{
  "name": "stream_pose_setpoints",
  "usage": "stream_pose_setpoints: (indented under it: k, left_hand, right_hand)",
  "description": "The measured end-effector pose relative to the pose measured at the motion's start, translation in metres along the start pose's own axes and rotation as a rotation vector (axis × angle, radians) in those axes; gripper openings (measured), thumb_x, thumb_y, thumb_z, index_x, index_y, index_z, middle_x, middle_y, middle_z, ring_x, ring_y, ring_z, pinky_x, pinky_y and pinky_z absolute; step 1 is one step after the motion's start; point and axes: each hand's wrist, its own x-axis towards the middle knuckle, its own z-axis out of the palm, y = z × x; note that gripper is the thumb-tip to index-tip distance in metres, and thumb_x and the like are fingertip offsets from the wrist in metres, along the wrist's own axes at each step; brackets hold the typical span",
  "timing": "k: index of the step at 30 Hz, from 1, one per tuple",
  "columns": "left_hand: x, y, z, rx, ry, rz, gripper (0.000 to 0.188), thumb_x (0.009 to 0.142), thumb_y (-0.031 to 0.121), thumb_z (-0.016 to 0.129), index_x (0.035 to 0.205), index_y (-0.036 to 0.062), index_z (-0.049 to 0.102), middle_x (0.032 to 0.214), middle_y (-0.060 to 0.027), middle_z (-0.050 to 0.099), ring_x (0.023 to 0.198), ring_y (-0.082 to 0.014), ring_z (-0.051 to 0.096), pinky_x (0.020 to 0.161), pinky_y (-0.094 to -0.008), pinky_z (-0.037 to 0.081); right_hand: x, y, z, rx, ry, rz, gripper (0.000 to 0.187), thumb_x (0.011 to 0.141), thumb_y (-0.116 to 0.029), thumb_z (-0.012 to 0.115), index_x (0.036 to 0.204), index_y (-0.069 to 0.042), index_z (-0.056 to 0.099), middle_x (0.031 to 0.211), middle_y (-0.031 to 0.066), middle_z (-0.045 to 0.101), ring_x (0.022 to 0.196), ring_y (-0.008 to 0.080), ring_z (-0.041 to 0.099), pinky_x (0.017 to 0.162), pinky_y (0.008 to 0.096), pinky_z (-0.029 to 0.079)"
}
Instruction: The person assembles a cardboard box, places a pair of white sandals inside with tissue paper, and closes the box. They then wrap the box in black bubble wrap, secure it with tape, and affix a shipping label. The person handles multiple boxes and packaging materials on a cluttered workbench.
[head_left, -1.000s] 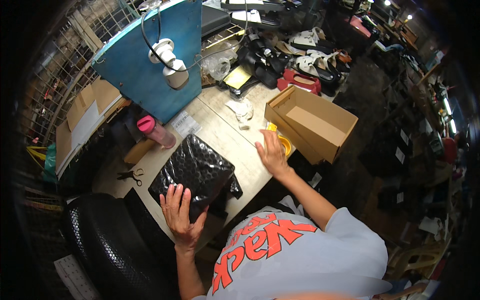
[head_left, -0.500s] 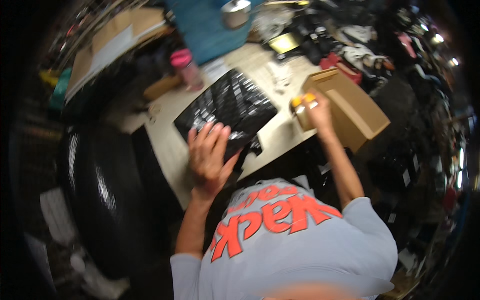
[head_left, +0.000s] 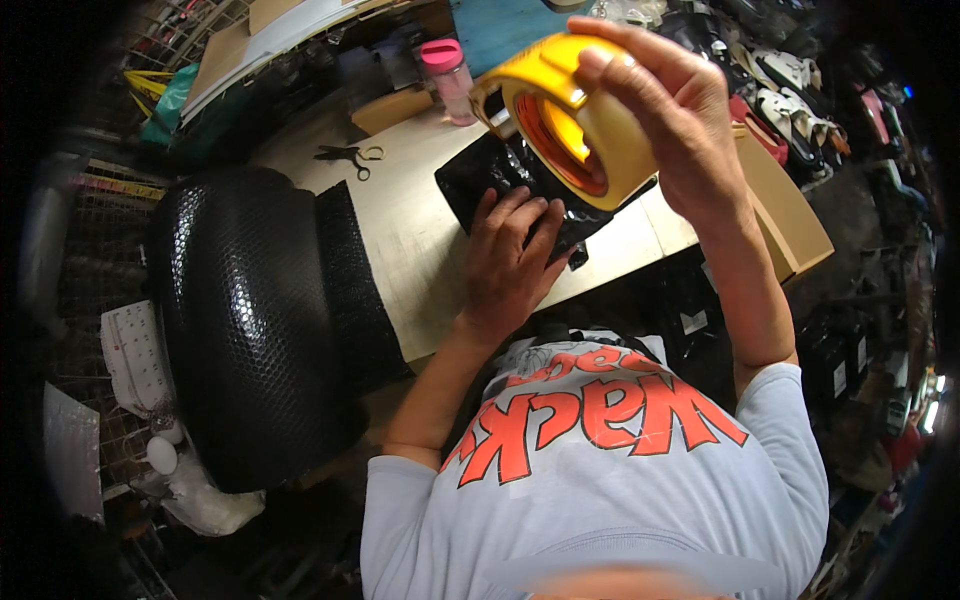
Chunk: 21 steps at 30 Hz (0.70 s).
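Note:
My right hand (head_left: 695, 125) grips a packing tape dispenser (head_left: 540, 75), raised close in front of me. It has a yellow cover, an orange inner ring and a thick roll of pale tape. Below it a flat parcel (head_left: 465, 180) in shiny black plastic lies on the pale tabletop (head_left: 420, 270). My left hand (head_left: 510, 260) rests on the parcel's near side, palm down, fingers stretched out. The dispenser and my right hand hide much of the parcel's far side.
Black bubble wrap (head_left: 250, 310) in a large roll stands at the table's left, its loose end on the tabletop. Scissors (head_left: 355, 158) and a pink-lidded bottle (head_left: 448, 80) are farther back. An open cardboard box (head_left: 785, 210) sits to the right, beyond my right forearm.
My right hand has lifted the tape dispenser from beside the cardboard box, up and leftward, over the parcel. My left hand stays on the parcel. The view has shifted.

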Motion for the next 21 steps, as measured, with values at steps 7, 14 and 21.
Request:
stream_pose_setpoints:
  k: [7,14,21]
  left_hand:
    - [0.01,-0.015,0.003,-0.035,0.069,-0.069,0.054,0.069,0.017,0.08,0.117,0.0045,0.059,0.102,-0.0101,0.057,0.105,-0.03,0.055,0.102,-0.0501,0.038]
    - [0.028,-0.042,0.007,-0.075,0.07,-0.055,0.054,0.062,0.013,0.083,0.111,0.0031,0.062,0.104,-0.0107,0.058,0.105,-0.0292,0.056,0.102,-0.0471,0.039]
    - [0.054,-0.028,-0.02,-0.272,-0.078,-0.231,0.068,0.062,0.011,0.078,0.124,0.0001,0.052,0.118,-0.0158,0.051,0.112,-0.0312,0.049,0.103,-0.0426,0.036]
  right_hand:
    - [-0.029,0.007,0.012,-0.138,0.035,0.0,0.043,0.089,-0.018,0.065,0.125,0.004,0.056,0.108,0.0097,0.063,0.099,0.0104,0.057,0.088,0.0237,0.045]
    - [-0.13,-0.025,-0.006,0.016,0.306,0.133,0.051,0.086,-0.012,0.059,0.133,0.006,0.047,0.112,0.0149,0.062,0.097,0.0169,0.061,0.087,0.028,0.048]
    - [-0.18,0.05,-0.002,0.026,0.228,0.086,0.056,0.086,-0.007,0.059,0.137,0.006,0.042,0.118,0.0178,0.061,0.095,0.0154,0.063,0.082,0.0272,0.051]
